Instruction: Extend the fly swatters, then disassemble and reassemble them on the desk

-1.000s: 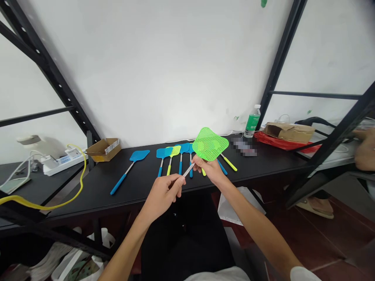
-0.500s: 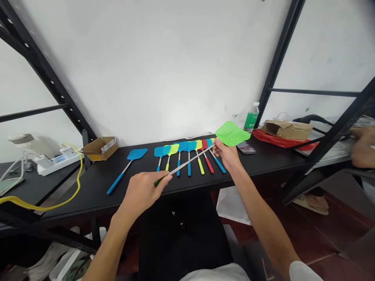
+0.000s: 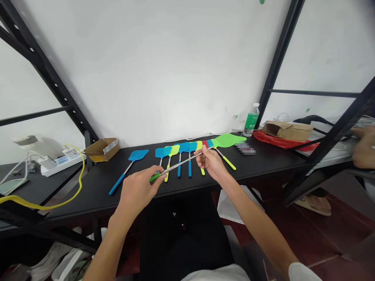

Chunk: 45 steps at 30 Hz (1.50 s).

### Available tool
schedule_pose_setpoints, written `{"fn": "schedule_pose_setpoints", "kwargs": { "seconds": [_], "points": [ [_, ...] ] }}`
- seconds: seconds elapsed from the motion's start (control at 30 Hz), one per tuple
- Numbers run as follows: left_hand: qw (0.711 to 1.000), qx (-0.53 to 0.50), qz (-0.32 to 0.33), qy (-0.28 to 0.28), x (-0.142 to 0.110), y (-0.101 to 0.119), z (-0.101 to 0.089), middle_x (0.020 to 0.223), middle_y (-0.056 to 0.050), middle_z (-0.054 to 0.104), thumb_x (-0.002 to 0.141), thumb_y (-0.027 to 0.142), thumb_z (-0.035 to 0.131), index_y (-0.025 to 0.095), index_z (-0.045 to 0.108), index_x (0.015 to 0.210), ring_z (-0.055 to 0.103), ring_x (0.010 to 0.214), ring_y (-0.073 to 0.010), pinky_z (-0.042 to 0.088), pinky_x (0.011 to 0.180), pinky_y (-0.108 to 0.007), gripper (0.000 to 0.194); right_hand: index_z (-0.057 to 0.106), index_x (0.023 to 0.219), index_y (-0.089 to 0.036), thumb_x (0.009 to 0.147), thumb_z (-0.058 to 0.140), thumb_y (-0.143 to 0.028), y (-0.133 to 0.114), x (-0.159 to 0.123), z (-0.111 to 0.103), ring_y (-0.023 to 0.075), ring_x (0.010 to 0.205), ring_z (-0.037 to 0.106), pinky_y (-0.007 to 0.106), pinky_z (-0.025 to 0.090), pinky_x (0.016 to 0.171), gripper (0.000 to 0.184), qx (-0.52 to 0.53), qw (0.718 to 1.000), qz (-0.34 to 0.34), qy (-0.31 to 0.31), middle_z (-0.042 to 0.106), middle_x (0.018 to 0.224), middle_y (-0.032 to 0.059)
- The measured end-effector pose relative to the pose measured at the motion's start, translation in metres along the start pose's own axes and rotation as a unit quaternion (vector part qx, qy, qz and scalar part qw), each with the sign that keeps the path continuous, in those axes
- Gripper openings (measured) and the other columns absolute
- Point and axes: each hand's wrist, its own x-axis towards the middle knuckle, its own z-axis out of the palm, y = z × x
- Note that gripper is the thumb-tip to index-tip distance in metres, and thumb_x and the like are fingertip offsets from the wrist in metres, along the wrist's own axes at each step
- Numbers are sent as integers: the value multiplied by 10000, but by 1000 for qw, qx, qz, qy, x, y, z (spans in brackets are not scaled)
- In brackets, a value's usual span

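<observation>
A green fly swatter (image 3: 230, 139) is held slantwise above the black desk, its mesh head at the upper right. My left hand (image 3: 140, 187) is closed around its green handle. With thumb and fingers, my right hand (image 3: 212, 163) pinches the metal shaft closer to the head. Behind and beneath it lies an overlapping row of blue, yellow and red swatters, among them a blue fly swatter (image 3: 183, 147); my right hand hides part of the row. Apart at the left lies another blue fly swatter (image 3: 138, 155).
An open cardboard box (image 3: 102, 150) sits at the desk's left end, beside a power strip (image 3: 61, 162) and yellow cable (image 3: 79, 181). At the right stand a water bottle (image 3: 251, 121) and a paper bag (image 3: 288, 130) on red plastic. Another person's hand (image 3: 365, 150) shows at far right.
The green swatter has come down, its head now nearly level with the row. My right hand has shifted left and down along the shaft, away from the head.
</observation>
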Motion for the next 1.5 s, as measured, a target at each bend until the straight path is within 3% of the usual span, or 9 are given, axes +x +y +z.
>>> {"fn": "schedule_pose_setpoints", "kwargs": {
  "seconds": [0.2, 0.4, 0.63, 0.9, 1.07, 1.2, 1.3, 1.5],
  "points": [
    [999, -8, 43, -31, -1, 1, 0, 870, -20, 775, 984, 469, 417, 281, 743, 1064, 697, 778, -214, 383, 621, -275, 385, 680, 697, -169, 743, 721, -635, -7, 4, -6, 98, 462, 493, 233, 328, 408, 471, 9, 995, -49, 85, 570, 548, 2],
    [999, 2, 19, -42, -1, -24, -9, 845, -8, 777, 958, 503, 449, 307, 768, 1048, 689, 729, -208, 387, 606, -269, 385, 637, 697, -175, 734, 731, -639, -31, 10, -44, 90, 458, 474, 229, 328, 409, 475, 15, 980, -99, 170, 516, 527, -22],
    [999, 7, 8, -46, 2, -30, -9, 853, -8, 768, 957, 503, 435, 297, 754, 1046, 670, 721, -207, 387, 624, -280, 390, 638, 718, -180, 740, 731, -630, -35, 12, -67, 90, 489, 485, 228, 341, 425, 460, 31, 978, -102, 180, 501, 554, -30],
    [1000, -1, -24, 17, 0, -16, -13, 837, 10, 746, 927, 475, 501, 270, 686, 992, 634, 655, -171, 379, 609, -272, 284, 696, 894, -184, 751, 689, -664, -36, 8, -50, 104, 497, 520, 238, 320, 409, 501, 0, 991, -62, 117, 606, 649, -1],
    [1000, -6, -7, -10, 2, -2, -3, 895, 12, 752, 936, 421, 489, 283, 665, 1111, 643, 669, -172, 390, 602, -269, 284, 702, 824, -171, 757, 686, -669, -23, 3, -26, 106, 518, 542, 222, 341, 418, 502, -17, 997, -36, 67, 630, 662, 24],
    [999, -20, 14, -34, 0, 3, 5, 1027, -16, 758, 961, 448, 446, 290, 663, 1193, 689, 810, -206, 421, 644, -272, 355, 713, 801, -167, 763, 656, -694, -13, 2, -16, 104, 514, 548, 216, 345, 412, 532, -42, 997, -27, 51, 646, 666, 36],
    [999, -24, 25, -43, -1, 4, 7, 1013, -50, 763, 977, 485, 408, 261, 721, 1074, 693, 906, -235, 436, 701, -279, 396, 712, 764, -160, 755, 648, -712, -10, 3, -15, 106, 497, 544, 217, 345, 403, 556, -52, 996, -34, 57, 643, 639, 42],
    [997, -19, 39, -57, -1, 5, 8, 921, -41, 772, 989, 473, 400, 279, 751, 1011, 697, 844, -224, 420, 680, -273, 402, 689, 676, -166, 765, 679, -661, -8, 4, -16, 105, 461, 512, 232, 335, 391, 502, -26, 990, -75, 121, 594, 553, 29]
  ]
}}
